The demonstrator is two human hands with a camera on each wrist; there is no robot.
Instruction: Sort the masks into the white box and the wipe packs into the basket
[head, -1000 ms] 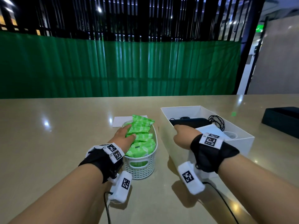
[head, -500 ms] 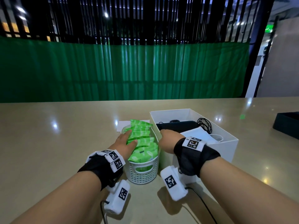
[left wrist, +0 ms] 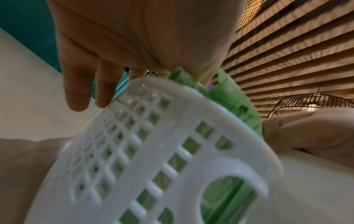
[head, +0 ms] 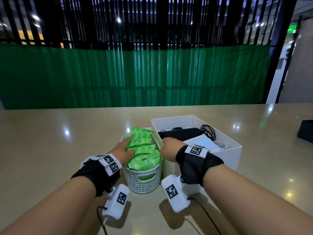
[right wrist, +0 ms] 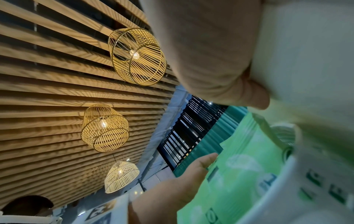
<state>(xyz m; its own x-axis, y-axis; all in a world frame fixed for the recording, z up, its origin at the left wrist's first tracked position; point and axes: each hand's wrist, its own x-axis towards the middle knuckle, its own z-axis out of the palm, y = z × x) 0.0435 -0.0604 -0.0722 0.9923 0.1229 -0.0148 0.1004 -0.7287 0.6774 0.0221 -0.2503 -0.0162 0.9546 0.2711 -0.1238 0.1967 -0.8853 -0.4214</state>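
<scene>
A white lattice basket [head: 144, 182] stands heaped with green wipe packs [head: 144, 146]. My left hand [head: 125, 148] rests on the packs at the basket's left rim with its fingers relaxed. In the left wrist view two fingers [left wrist: 76, 91] hang outside the rim [left wrist: 172, 97]. The white box [head: 237, 153] stands right against the basket and holds a black mask [head: 183, 134] and a white mask [head: 201, 141]. My right hand [head: 169, 148] grips the box's left wall. Its thumb [right wrist: 249, 91] presses on the outside of the wall [right wrist: 306, 60], and its fingers are hidden inside.
A white sheet [head: 146, 128] lies behind the basket. A black cord [head: 208, 133] is coiled in the box. A dark box [head: 306, 131] sits at the table's far right edge. A green curtain closes off the far side of the tan table [head: 50, 150].
The white box has slid left with my right hand, closing the gap to the basket. My left hand has stayed on the wipe packs.
</scene>
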